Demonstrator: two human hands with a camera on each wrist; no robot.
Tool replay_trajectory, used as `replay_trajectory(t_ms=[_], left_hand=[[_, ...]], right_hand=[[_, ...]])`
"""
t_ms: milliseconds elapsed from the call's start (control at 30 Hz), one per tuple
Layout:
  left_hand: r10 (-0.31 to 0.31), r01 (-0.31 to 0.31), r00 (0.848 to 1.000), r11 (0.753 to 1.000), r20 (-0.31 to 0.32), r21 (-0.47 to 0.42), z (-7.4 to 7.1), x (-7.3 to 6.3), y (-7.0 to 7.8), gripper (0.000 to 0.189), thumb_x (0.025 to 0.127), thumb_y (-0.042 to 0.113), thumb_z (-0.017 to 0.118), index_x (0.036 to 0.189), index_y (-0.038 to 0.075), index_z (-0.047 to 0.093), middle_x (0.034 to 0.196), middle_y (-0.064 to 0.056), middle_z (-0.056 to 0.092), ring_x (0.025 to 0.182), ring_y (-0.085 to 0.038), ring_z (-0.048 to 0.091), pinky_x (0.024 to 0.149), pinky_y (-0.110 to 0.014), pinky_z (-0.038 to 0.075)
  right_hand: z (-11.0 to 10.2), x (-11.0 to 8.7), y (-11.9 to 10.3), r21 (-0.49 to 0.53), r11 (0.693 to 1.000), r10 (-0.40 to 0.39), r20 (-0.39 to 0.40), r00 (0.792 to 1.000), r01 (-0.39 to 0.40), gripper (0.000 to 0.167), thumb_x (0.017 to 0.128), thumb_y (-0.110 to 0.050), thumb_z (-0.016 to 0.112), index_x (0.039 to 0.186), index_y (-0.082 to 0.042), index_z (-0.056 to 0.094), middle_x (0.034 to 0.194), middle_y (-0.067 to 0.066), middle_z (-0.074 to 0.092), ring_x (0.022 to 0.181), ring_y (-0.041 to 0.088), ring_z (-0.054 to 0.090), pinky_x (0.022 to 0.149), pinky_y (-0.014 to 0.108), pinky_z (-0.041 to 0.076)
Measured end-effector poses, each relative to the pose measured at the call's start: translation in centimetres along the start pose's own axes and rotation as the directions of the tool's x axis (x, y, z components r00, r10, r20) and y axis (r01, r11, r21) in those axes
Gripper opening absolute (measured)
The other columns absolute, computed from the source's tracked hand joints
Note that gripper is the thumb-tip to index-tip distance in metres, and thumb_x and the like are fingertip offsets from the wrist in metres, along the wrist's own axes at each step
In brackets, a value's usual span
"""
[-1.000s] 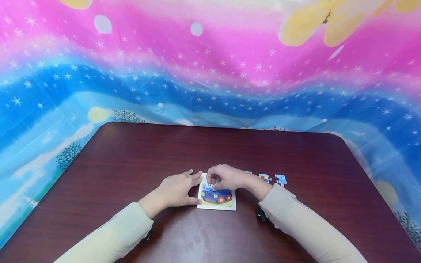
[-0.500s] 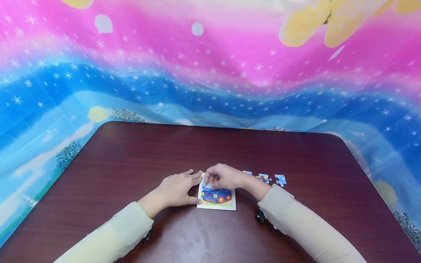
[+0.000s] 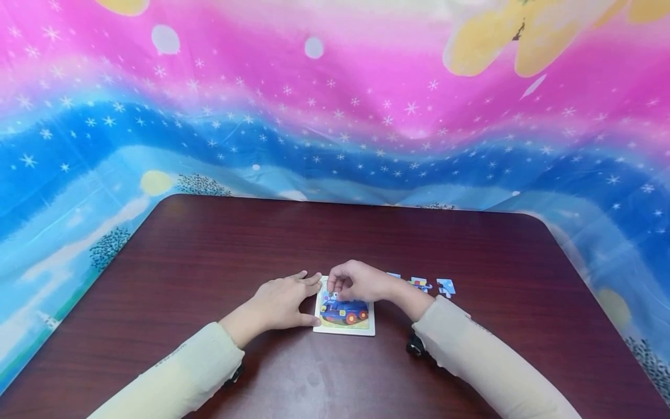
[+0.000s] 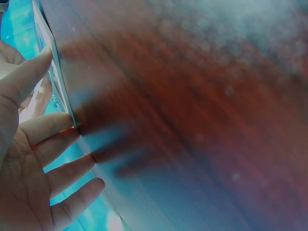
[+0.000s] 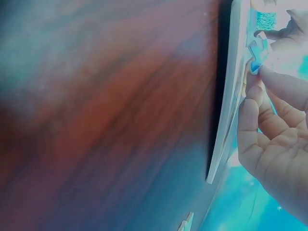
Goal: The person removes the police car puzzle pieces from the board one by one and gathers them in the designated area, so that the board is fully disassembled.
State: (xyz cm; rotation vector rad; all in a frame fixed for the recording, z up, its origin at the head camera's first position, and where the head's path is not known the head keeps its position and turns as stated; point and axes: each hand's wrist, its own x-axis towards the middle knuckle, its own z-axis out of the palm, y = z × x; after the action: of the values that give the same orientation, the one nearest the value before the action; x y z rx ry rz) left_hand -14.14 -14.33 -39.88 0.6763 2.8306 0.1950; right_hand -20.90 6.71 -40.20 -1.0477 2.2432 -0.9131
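A square jigsaw puzzle board with a pale frame lies on the table, its picture showing a blue vehicle with red wheels. My right hand is over its upper part. In the right wrist view, the thumb and fingertips of that hand pinch a small blue-and-white puzzle piece, tilted above the board. My left hand lies at the board's left side with fingers spread, thumb and index fingertip at the frame. The left wrist view shows those straight fingers along the board's edge. The right hand hides the board's upper right.
Several loose puzzle pieces lie on the table right of the board, one partly behind the right wrist. The dark red-brown table reaches back to a colourful hanging cloth.
My right hand shifts slightly left, then back right over the board's upper part, still pinching the piece. The left hand stays in place at the frame.
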Motion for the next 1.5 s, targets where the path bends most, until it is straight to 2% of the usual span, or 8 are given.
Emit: replay_trajectory(t_ms=[333, 733, 1267, 1500], left_hand=[[-0.01, 0.01, 1.0, 1.0, 0.0, -0.008, -0.1, 0.0, 0.1, 0.075, 0.081, 0.054, 0.076, 0.145, 0.021, 0.053, 0.154, 0.003, 0.047, 0.145, -0.025, 0.042, 0.095, -0.05, 0.052], [-0.003, 0.003, 1.0, 1.0, 0.002, -0.011, 0.1, 0.0, -0.1, 0.077, 0.082, 0.054, 0.075, 0.146, 0.021, 0.052, 0.155, 0.003, 0.045, 0.145, -0.026, 0.042, 0.096, -0.05, 0.052], [-0.001, 0.001, 1.0, 1.0, -0.013, 0.005, 0.1, 0.1, 0.0, 0.076, 0.081, 0.054, 0.076, 0.146, 0.02, 0.052, 0.154, 0.003, 0.047, 0.144, -0.025, 0.043, 0.094, -0.049, 0.053], [-0.004, 0.005, 1.0, 1.0, -0.013, 0.013, 0.3, 0.1, -0.1, 0.077, 0.081, 0.054, 0.075, 0.146, 0.021, 0.052, 0.154, 0.005, 0.047, 0.144, -0.022, 0.043, 0.091, -0.048, 0.054]], right_hand=[[-0.6, -1.0, 0.2, 0.056, 0.998, -0.001, -0.029, 1.0, 0.003, 0.012, 0.087, 0.004, 0.068, 0.096, -0.003, 0.068, 0.084, 0.005, 0.066, 0.076, 0.007, 0.057, 0.068, 0.022, 0.051], [-1.3, -2.1, 0.9, 0.061, 0.998, 0.02, -0.079, 0.997, -0.016, 0.012, 0.088, 0.001, 0.068, 0.097, -0.006, 0.069, 0.086, 0.002, 0.066, 0.081, 0.01, 0.058, 0.075, 0.024, 0.051], [-2.3, -4.8, 2.0, 0.042, 0.997, 0.075, -0.124, 0.989, -0.07, 0.011, 0.091, -0.002, 0.067, 0.098, -0.01, 0.07, 0.088, 0.001, 0.065, 0.082, 0.014, 0.057, 0.075, 0.027, 0.051], [-2.8, -6.2, 2.6, 0.058, 0.993, 0.107, -0.142, 0.984, -0.1, 0.012, 0.092, -0.002, 0.066, 0.099, -0.01, 0.069, 0.088, 0.001, 0.065, 0.083, 0.017, 0.057, 0.076, 0.032, 0.051]])
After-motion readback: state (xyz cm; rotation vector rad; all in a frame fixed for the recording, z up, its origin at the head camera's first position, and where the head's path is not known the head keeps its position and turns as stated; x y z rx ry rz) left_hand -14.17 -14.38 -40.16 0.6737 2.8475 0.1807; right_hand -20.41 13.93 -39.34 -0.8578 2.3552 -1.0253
